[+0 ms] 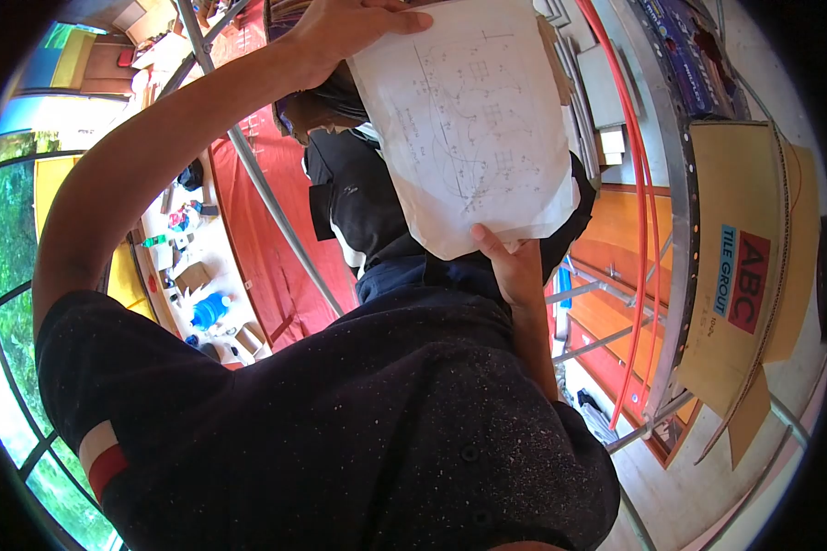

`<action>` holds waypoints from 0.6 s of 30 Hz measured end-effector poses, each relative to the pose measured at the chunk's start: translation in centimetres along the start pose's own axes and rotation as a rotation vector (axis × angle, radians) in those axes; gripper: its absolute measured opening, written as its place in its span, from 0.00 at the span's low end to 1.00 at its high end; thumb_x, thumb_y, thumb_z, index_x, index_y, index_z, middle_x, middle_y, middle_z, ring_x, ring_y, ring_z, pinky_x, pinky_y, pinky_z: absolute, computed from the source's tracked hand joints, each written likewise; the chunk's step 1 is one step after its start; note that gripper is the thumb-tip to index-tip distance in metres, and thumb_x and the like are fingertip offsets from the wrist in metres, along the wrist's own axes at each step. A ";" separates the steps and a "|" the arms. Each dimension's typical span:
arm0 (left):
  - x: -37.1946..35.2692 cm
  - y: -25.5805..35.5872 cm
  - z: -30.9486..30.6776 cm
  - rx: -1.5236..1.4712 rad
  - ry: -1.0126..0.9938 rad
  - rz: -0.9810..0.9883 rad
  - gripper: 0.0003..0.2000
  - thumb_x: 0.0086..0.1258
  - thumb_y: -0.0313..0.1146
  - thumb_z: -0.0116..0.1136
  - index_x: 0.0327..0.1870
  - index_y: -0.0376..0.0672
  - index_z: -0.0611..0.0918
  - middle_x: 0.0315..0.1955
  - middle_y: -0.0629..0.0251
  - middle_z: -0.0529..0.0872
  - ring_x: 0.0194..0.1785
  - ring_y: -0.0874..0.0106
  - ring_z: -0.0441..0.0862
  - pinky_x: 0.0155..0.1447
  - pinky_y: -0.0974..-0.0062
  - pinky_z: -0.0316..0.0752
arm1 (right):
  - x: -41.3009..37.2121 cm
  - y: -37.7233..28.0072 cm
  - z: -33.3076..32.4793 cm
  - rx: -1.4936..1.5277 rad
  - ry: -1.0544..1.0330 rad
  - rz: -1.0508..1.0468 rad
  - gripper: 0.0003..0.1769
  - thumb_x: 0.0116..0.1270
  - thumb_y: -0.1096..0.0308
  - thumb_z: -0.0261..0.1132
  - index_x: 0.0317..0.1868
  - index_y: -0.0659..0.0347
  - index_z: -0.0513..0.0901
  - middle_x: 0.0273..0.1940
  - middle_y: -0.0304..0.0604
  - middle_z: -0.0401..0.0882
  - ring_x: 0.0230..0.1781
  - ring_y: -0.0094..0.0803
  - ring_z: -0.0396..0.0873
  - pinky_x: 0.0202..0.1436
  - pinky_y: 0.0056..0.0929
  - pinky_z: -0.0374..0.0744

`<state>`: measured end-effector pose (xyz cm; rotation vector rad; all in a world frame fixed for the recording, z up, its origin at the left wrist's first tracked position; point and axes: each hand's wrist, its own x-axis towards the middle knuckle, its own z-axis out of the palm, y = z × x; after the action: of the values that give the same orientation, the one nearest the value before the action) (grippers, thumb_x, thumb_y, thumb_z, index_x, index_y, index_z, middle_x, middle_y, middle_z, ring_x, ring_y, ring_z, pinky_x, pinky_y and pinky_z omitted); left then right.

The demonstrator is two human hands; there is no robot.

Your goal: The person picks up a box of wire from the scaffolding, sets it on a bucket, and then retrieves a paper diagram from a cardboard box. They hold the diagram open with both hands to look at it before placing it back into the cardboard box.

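A white sheet of paper (469, 129) with worn edges, carrying a faint hand-drawn sketch and small writing, lies tilted above my lap. At its upper left edge, my left hand (363, 26) grips it, the fingers partly cut off by the top of the view. My right hand (519, 271) pinches the lower edge, thumb on the front and the other fingers mostly behind the sheet. Behind the paper, torn brown cardboard (317, 112) shows in part. My legs in black trousers (363, 184) are partly covered by the sheet.
Metal scaffold tubes (262, 179) cross on the left. Red hoses or cables (636, 174) hang on the right, beside a perforated metal edge (680, 230) and an open tile grout carton (721, 340). Far below are a red covering (266, 239) and a cluttered surface with a blue container (209, 310).
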<state>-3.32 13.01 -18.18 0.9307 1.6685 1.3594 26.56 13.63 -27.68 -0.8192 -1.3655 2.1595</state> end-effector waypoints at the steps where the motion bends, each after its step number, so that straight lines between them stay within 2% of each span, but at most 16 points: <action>1: -0.1 0.2 0.1 0.001 0.005 -0.003 0.13 0.55 0.25 0.66 0.41 0.37 0.79 0.31 0.62 0.85 0.32 0.78 0.80 0.36 0.79 0.75 | 0.0 0.1 0.0 -0.003 0.001 0.006 0.29 0.57 0.75 0.67 0.58 0.64 0.65 0.52 0.42 0.72 0.53 0.29 0.70 0.60 0.29 0.67; 18: 0.2 -0.1 -0.2 0.022 -0.003 0.004 0.12 0.55 0.26 0.66 0.41 0.37 0.79 0.30 0.62 0.85 0.31 0.78 0.80 0.35 0.79 0.75 | 0.2 0.3 -0.1 0.033 0.029 -0.032 0.27 0.59 0.75 0.65 0.58 0.64 0.66 0.52 0.42 0.73 0.54 0.28 0.70 0.60 0.28 0.65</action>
<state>-3.55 13.07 -18.24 0.9492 1.6834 1.3437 26.50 13.69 -28.00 -0.8079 -1.3164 2.1314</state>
